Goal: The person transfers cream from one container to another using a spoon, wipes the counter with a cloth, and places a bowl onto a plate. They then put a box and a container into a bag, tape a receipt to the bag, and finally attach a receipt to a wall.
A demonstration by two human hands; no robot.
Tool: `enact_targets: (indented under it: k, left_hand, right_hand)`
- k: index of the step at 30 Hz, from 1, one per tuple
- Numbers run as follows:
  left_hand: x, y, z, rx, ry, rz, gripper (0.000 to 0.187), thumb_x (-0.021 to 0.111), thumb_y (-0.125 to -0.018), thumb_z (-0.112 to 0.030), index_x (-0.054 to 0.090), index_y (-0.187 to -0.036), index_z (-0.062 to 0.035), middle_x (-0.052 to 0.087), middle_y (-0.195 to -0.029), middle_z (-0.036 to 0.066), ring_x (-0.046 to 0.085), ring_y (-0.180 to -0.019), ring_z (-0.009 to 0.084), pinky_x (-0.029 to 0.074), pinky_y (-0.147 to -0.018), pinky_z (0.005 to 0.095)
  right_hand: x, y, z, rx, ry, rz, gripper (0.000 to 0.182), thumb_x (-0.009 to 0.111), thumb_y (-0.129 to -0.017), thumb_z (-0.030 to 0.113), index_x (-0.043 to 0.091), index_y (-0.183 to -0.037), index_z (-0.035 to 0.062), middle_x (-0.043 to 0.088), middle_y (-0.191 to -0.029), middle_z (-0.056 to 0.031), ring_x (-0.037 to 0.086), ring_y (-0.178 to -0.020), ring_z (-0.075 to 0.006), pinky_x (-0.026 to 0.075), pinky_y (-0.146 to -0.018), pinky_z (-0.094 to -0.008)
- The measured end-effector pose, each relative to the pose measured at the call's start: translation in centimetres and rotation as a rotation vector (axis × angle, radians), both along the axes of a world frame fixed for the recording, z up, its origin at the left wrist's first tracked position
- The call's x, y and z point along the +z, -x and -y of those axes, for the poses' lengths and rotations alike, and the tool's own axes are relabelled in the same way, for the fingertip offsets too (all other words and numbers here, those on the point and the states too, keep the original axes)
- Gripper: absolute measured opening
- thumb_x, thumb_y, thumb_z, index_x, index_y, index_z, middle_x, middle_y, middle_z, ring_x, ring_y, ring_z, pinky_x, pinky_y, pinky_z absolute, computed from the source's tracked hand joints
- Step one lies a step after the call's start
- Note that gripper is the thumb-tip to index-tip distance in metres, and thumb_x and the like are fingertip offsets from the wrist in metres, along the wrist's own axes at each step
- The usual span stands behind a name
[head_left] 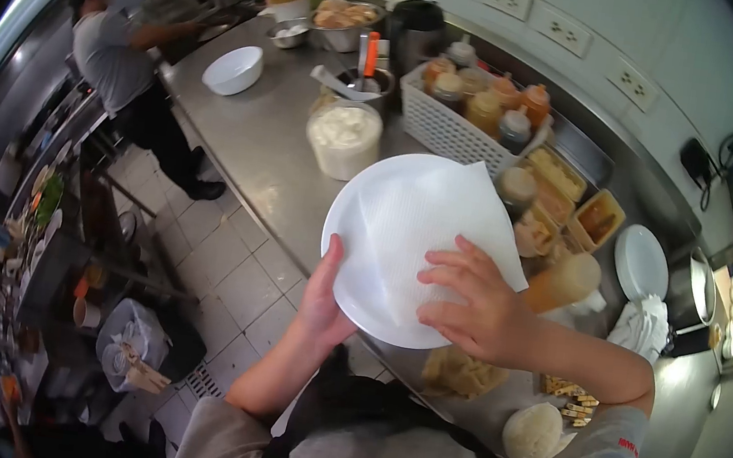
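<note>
Left grip (325, 293) holds plate (366, 229) by near rim; right grip (476, 302) flat, pressing napkin (427, 223) onto plate, over desk (250, 137).

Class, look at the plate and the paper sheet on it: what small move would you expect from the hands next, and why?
Probably the right hand smooths the paper sheet flat into the white plate. The left hand holds the plate's rim tilted above the steel counter, and the sheet's corners overhang the rim.

A white plate (357, 228) bears a white, finely dimpled paper sheet (422, 227); the counter (249, 141) is grey steel.
</note>
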State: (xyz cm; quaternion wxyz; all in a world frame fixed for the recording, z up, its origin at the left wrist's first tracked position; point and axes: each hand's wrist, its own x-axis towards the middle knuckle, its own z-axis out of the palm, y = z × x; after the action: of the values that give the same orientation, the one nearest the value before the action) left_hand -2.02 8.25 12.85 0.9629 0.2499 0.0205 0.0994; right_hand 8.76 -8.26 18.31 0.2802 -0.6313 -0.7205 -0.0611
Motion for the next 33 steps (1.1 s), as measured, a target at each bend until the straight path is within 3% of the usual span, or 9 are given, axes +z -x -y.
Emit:
enact_targets:
  k: [2,6,11,15,22,26,30,31,33]
  left_hand:
    - [-0.8,2.1,-2.5,0.034,-0.02,-0.018,0.061,0.04,-0.085,-0.042,0.022,-0.128,-0.0027,0.035,-0.126,0.015,0.035,-0.116,0.03,0.031,-0.095,0.0429]
    - [-2.5,6.5,-8.1,0.153,-0.106,-0.229,0.053,0.051,-0.082,-0.025,0.03,-0.123,0.0015,0.043,-0.118,0.016,0.045,-0.106,0.0266,0.038,-0.088,0.038]
    - [-3.0,13.0,-16.5,0.323,-0.295,-0.445,0.046,0.053,-0.073,-0.003,0.037,-0.116,0.0051,0.05,-0.106,0.017,0.052,-0.095,0.0252,0.044,-0.079,0.0346]
    - [-4.4,17.7,-23.0,0.343,-0.312,-0.503,0.045,0.053,-0.074,-0.002,0.037,-0.116,0.0058,0.049,-0.108,0.016,0.051,-0.097,0.0231,0.043,-0.081,0.0328]
    - [-5.7,18.7,-32.3,0.361,-0.353,-0.536,0.044,0.052,-0.074,0.0,0.038,-0.115,0.0065,0.05,-0.107,0.017,0.052,-0.096,0.024,0.042,-0.082,0.0336]
    - [-6.5,16.2,-37.6,0.393,-0.381,-0.59,0.043,0.053,-0.075,-0.001,0.038,-0.115,0.0065,0.05,-0.108,0.017,0.051,-0.098,0.0245,0.042,-0.082,0.0341]
    - [-7.9,13.3,-43.8,0.414,-0.41,-0.604,0.042,0.052,-0.075,-0.001,0.038,-0.115,0.0064,0.05,-0.108,0.017,0.05,-0.099,0.0245,0.041,-0.083,0.0335]
    - [-8.1,12.2,-45.3,0.503,-0.512,-0.605,0.041,0.051,-0.076,0.0,0.039,-0.114,0.0065,0.051,-0.108,0.017,0.05,-0.098,0.0239,0.041,-0.083,0.0327]
    - [-7.4,10.9,-47.9,0.646,-0.656,-0.643,0.039,0.05,-0.076,0.0,0.04,-0.113,0.0071,0.052,-0.107,0.015,0.052,-0.096,0.022,0.041,-0.081,0.0303]
  right_hand:
    - [-0.9,1.5,-3.2,0.061,-0.024,-0.035,0.018,0.062,-0.065,0.01,0.055,-0.081,0.0121,0.049,-0.096,-0.0083,0.045,-0.102,-0.0271,0.032,-0.091,-0.0472]
    - [-3.1,5.2,-10.5,0.129,-0.024,-0.057,0.016,0.062,-0.066,0.012,0.055,-0.08,0.0126,0.05,-0.095,-0.008,0.045,-0.102,-0.0263,0.032,-0.091,-0.0459]
    - [-3.4,9.8,-19.7,0.26,0.216,-0.026,0.025,0.061,-0.072,0.023,0.06,-0.095,0.0137,0.049,-0.107,-0.0096,0.041,-0.108,-0.0265,0.029,-0.094,-0.045]
    - [-3.5,11.2,-28.2,0.17,0.188,-0.021,0.043,0.056,-0.076,0.032,0.05,-0.113,0.0098,0.041,-0.121,-0.0141,0.034,-0.114,-0.0322,0.027,-0.095,-0.0428]
    - [-6.1,9.9,-39.4,0.104,0.231,0.1,0.049,0.057,-0.076,0.035,0.047,-0.114,0.0064,0.037,-0.121,-0.0188,0.033,-0.114,-0.0339,0.027,-0.095,-0.0422]
    - [-7.6,0.8,-47.2,-0.264,0.136,-0.096,0.056,0.053,-0.077,0.041,0.044,-0.115,0.0013,0.041,-0.116,-0.0195,0.036,-0.11,-0.0337,0.03,-0.093,-0.0402]
    - [-11.0,-9.8,-56.3,-0.466,0.258,-0.89,0.066,0.055,-0.075,0.045,0.038,-0.119,-0.0021,0.037,-0.118,-0.0226,0.036,-0.11,-0.0339,0.03,-0.092,-0.0403]
    - [-11.5,-11.5,-58.6,-0.458,0.257,-0.892,0.066,0.055,-0.075,0.045,0.038,-0.119,-0.0021,0.037,-0.118,-0.0226,0.036,-0.11,-0.0339,0.03,-0.092,-0.0403]
    - [-12.1,-14.1,-63.2,-0.809,-0.026,-0.788,0.074,0.056,-0.072,0.047,0.034,-0.122,-0.0023,0.034,-0.12,-0.0261,0.036,-0.11,-0.0361,0.031,-0.091,-0.04]
